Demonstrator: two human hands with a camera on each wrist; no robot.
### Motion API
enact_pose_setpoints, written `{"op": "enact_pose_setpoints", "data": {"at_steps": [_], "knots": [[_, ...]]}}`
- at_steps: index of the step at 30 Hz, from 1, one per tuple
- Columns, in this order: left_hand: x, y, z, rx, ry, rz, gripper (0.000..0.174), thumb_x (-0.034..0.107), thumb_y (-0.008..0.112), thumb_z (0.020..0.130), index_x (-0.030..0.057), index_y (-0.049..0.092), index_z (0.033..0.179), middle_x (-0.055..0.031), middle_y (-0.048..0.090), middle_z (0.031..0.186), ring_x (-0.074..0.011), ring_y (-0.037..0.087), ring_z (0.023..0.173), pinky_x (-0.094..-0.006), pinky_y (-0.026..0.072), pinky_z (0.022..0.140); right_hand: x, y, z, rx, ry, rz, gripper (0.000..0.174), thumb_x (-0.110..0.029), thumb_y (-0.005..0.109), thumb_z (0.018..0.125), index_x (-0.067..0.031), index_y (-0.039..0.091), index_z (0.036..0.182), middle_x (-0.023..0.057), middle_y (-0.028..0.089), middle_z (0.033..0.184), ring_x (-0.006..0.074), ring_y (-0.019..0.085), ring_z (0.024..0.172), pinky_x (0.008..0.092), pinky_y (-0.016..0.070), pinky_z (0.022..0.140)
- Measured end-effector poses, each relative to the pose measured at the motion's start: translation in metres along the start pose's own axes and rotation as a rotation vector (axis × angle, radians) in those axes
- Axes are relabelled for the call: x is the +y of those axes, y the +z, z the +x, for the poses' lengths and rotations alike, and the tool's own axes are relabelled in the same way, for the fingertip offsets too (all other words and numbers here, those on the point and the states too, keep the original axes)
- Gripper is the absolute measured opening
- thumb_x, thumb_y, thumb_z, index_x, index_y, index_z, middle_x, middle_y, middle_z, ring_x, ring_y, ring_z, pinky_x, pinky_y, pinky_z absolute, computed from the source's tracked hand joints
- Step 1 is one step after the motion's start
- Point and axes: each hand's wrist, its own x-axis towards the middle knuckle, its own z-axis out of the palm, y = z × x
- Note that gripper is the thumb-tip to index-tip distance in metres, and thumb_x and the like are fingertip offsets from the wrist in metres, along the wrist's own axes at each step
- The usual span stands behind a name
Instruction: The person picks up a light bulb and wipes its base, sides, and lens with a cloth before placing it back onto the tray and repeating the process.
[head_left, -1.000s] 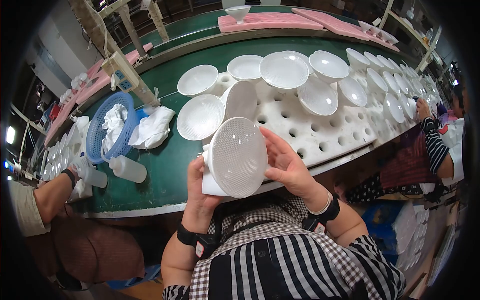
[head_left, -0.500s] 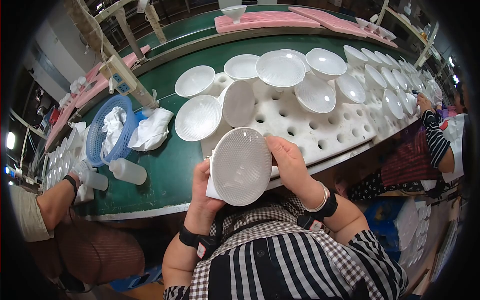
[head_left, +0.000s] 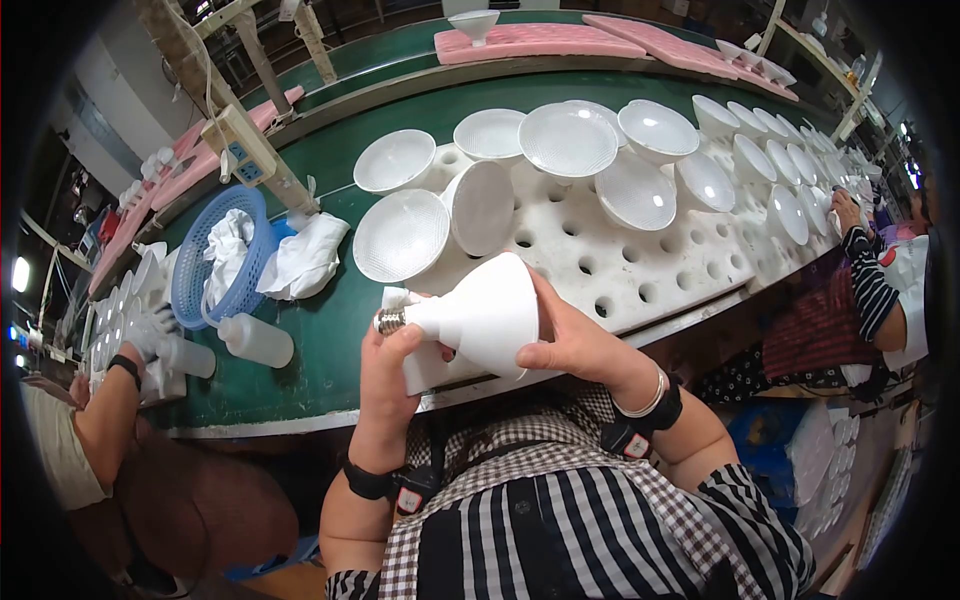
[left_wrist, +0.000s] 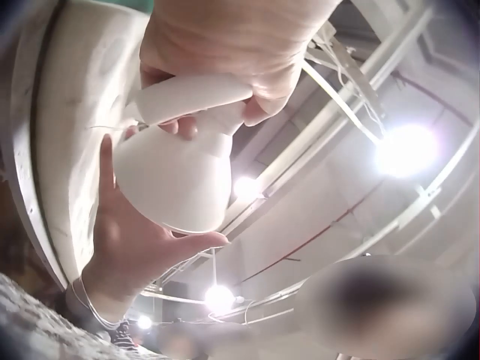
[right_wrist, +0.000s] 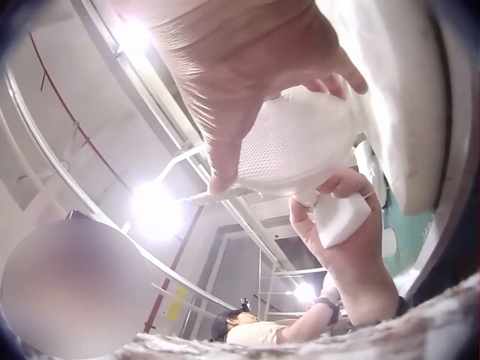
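Note:
A white reflector light bulb (head_left: 492, 308) lies sideways between both hands, its metal screw base (head_left: 391, 320) pointing left. My left hand (head_left: 388, 375) grips the narrow neck beside the base, thumb on the near side. A folded white piece, like a cloth (left_wrist: 193, 97), is held in the same hand against the neck. My right hand (head_left: 592, 350) holds the wide end, thumb and fingers spread around the rim. The dimpled lens (right_wrist: 289, 142) faces that palm in the right wrist view. Beyond the hands, several similar bulbs (head_left: 402, 236) stand in a white holed foam board (head_left: 625, 275).
Left on the green table (head_left: 330, 360) are a blue basket (head_left: 185, 290) with white cloth, a crumpled white cloth (head_left: 305, 257) and a squeeze bottle (head_left: 256, 340). A post with sockets (head_left: 240, 150) rises behind them. Other people work on both sides. Pink foam boards (head_left: 540, 43) lie at the back.
The bulb has turned from lens toward the head camera to side-on, bringing its screw base into view. My right hand has shifted around the rim. The left neighbour's arm has reached further forward.

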Motion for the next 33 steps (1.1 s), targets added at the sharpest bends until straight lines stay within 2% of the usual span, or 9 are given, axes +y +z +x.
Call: {"op": "enact_pose_setpoints", "data": {"at_steps": [9,14,17,21,26,27,28,32,33], "knots": [[-0.024,0.001,0.001,0.024,-0.352,-0.523,0.053,0.039,0.064,0.084,0.0052,0.055,0.123,-0.0145,0.064,0.116,-0.0291,0.066,0.104,-0.0449,0.0549,0.091,0.0,0.009,-0.001,0.071,-0.121,0.195,0.101,-0.026,0.085,0.077,-0.0038,0.021,0.153,0.0118,0.039,0.146,0.0215,0.041,0.135,0.0355,0.0349,0.111],[-0.027,0.001,0.0,0.035,-0.377,-0.593,0.053,0.039,0.063,0.084,0.0044,0.056,0.124,-0.0153,0.064,0.117,-0.0293,0.066,0.104,-0.0446,0.0555,0.091,0.011,0.011,0.0,0.239,-0.186,0.146,0.046,-0.023,0.061,0.098,-0.0012,0.048,0.137,0.0065,0.063,0.117,0.0125,0.058,0.107,0.0266,0.0462,0.094],[-0.032,-0.001,-0.002,0.026,-0.384,-0.628,0.052,0.039,0.062,0.084,0.004,0.057,0.123,-0.0156,0.064,0.118,-0.0293,0.066,0.104,-0.0444,0.0557,0.091,0.02,0.006,0.003,0.374,-0.172,0.089,0.033,-0.023,0.049,0.104,-0.0002,0.056,0.128,0.0054,0.067,0.099,0.0096,0.061,0.091,0.0244,0.049,0.082],[-0.031,-0.001,-0.002,-0.032,-0.374,-0.628,0.051,0.036,0.064,0.085,0.0041,0.056,0.124,-0.0153,0.064,0.119,-0.0287,0.066,0.105,-0.0448,0.0548,0.093,0.027,-0.003,0.007,0.396,-0.059,0.27,0.03,-0.021,0.049,0.104,-0.0003,0.059,0.124,0.0051,0.067,0.093,0.01,0.061,0.083,0.0251,0.0499,0.077],[-0.023,0.002,-0.006,0.063,-0.305,-0.504,0.049,0.035,0.065,0.087,0.0046,0.055,0.124,-0.0129,0.065,0.115,-0.0256,0.066,0.101,-0.0444,0.056,0.088,0.034,-0.024,0.006,0.725,-0.215,0.121,0.025,-0.012,0.054,0.1,-0.001,0.061,0.121,0.0059,0.067,0.099,0.011,0.061,0.088,0.0261,0.0497,0.083],[-0.024,0.001,-0.006,0.071,-0.294,-0.42,0.047,0.036,0.064,0.088,0.0045,0.056,0.122,-0.012,0.066,0.111,-0.0241,0.067,0.094,-0.0396,0.058,0.079,0.028,-0.026,0.004,0.688,-0.265,0.113,0.025,-0.01,0.054,0.1,-0.0009,0.061,0.122,0.0049,0.067,0.099,0.0108,0.061,0.092,0.0255,0.0485,0.086],[-0.019,0.005,-0.006,0.072,-0.29,-0.36,0.046,0.037,0.063,0.089,0.0044,0.056,0.121,-0.0114,0.067,0.104,-0.0223,0.068,0.087,-0.0355,0.0579,0.071,0.025,-0.032,-0.001,0.543,-0.28,0.101,0.04,-0.017,0.061,0.096,-0.002,0.053,0.133,0.0069,0.064,0.11,0.0134,0.059,0.101,0.0284,0.0457,0.093],[-0.017,0.016,-0.004,0.019,-0.287,-0.423,0.045,0.04,0.061,0.09,0.0046,0.057,0.118,-0.0113,0.066,0.1,-0.0211,0.066,0.083,-0.0349,0.0565,0.067,0.009,-0.011,-0.005,0.131,-0.193,0.042,0.088,-0.034,0.077,0.083,-0.0026,0.03,0.15,0.0117,0.049,0.135,0.0191,0.051,0.117,0.0354,0.0379,0.104],[-0.016,0.018,-0.003,0.028,-0.274,-0.42,0.045,0.04,0.061,0.09,0.0046,0.057,0.118,-0.0113,0.066,0.1,-0.0211,0.066,0.083,-0.0349,0.0565,0.067,0.022,-0.004,-0.008,0.188,-0.179,0.167,0.066,-0.027,0.069,0.091,-0.0006,0.04,0.144,0.0118,0.058,0.124,0.0181,0.057,0.106,0.0334,0.044,0.096]]}}
